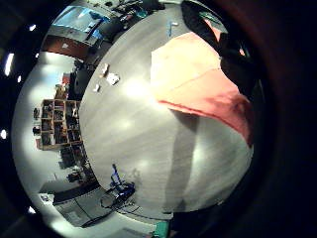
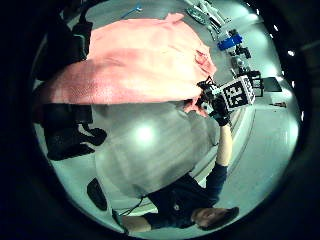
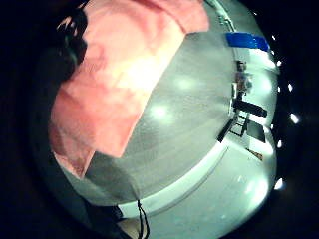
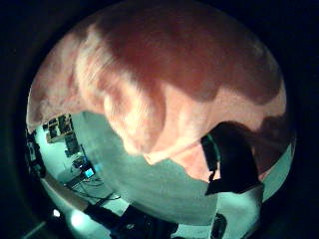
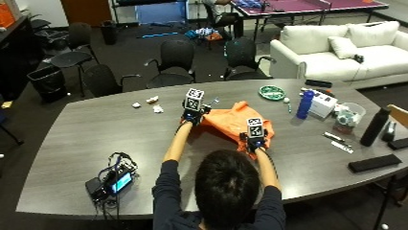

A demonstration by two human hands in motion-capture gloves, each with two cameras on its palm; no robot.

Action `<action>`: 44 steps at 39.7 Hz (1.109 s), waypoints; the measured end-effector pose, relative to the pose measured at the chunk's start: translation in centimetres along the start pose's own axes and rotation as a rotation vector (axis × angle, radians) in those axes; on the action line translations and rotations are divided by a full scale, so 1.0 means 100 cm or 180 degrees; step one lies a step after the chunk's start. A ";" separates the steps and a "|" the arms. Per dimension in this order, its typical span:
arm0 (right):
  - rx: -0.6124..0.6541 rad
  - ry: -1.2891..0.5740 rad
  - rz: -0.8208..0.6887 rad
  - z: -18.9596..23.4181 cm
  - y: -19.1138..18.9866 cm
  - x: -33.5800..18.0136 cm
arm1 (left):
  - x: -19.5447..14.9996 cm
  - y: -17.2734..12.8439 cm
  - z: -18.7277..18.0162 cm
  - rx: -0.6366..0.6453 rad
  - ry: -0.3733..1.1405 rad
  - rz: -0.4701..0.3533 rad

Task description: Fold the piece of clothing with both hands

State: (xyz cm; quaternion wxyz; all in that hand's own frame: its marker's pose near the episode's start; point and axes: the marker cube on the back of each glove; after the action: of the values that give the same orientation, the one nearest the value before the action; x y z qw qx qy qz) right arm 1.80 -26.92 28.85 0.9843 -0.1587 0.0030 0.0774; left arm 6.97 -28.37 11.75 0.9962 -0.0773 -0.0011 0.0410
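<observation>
An orange garment (image 5: 231, 120) lies bunched on the grey table (image 5: 96, 139) in front of the person. My left hand (image 5: 193, 116) grips its far left edge and holds that edge above the tabletop. My right hand (image 5: 255, 140) pinches the near right corner, also raised. In the left thumb side palm view the right hand (image 2: 219, 104) shows with its fingers curled on a garment (image 2: 140, 60) corner. The cloth (image 1: 198, 84) hangs from the left hand and casts a shadow on the table. Cloth (image 4: 174, 74) fills the right thumb side palm view and drapes across the right little finger side palm view (image 3: 119, 74).
On the right of the table stand a blue bottle (image 5: 305, 104), a green plate (image 5: 272, 92), a white box (image 5: 323, 104), a black bottle (image 5: 373, 126) and a flat black case (image 5: 375, 163). A black device with cables (image 5: 111, 182) lies near left. Small white bits (image 5: 153, 104) sit far left.
</observation>
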 end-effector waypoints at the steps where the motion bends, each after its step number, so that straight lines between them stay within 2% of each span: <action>1: 0.0013 0.0064 0.0044 -0.001 0.003 0.000 | -0.001 0.001 0.002 -0.0004 -0.0012 0.0032; 4: 0.0088 0.0196 0.0148 -0.003 0.008 0.001 | -0.005 0.007 0.009 -0.0057 -0.0047 0.0071; 10: 0.0180 0.0180 0.0180 -0.011 0.021 0.003 | -0.024 0.027 0.030 -0.0265 -0.0115 -0.0037; 15: 0.0305 0.0143 0.0229 -0.021 0.034 0.005 | -0.035 0.044 0.045 -0.0339 -0.0041 0.0057; 18: 0.0385 0.0143 0.0112 -0.030 0.048 0.003 | -0.044 0.068 0.056 -0.0442 -0.0004 0.0083; 24: 0.0364 0.0318 -0.0146 -0.052 0.094 -0.007 | -0.057 0.122 0.064 -0.0401 -0.0056 0.0160; 31: 0.0220 0.0515 -0.0438 -0.075 0.155 -0.020 | -0.071 0.197 0.053 -0.0431 -0.0028 0.0316; 34: 0.0333 0.0734 -0.0483 -0.082 0.178 -0.021 | -0.080 0.232 0.046 -0.0303 0.0122 0.0411; 38: 0.0471 0.0709 -0.0757 -0.085 0.194 -0.025 | -0.089 0.254 0.047 0.0089 0.0564 0.0831; 41: 0.0478 0.0611 -0.0916 -0.094 0.203 -0.030 | -0.096 0.262 0.042 0.0162 0.0719 0.0802; 44: 0.0504 0.0627 -0.0855 -0.111 0.202 -0.032 | -0.102 0.256 0.034 0.0191 0.0707 0.0659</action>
State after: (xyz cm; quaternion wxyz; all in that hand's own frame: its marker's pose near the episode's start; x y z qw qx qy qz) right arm -4.23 -11.93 12.12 0.9901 -0.0866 0.0843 -0.0711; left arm -5.32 -3.43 11.19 0.9825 -0.0513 0.1183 0.1347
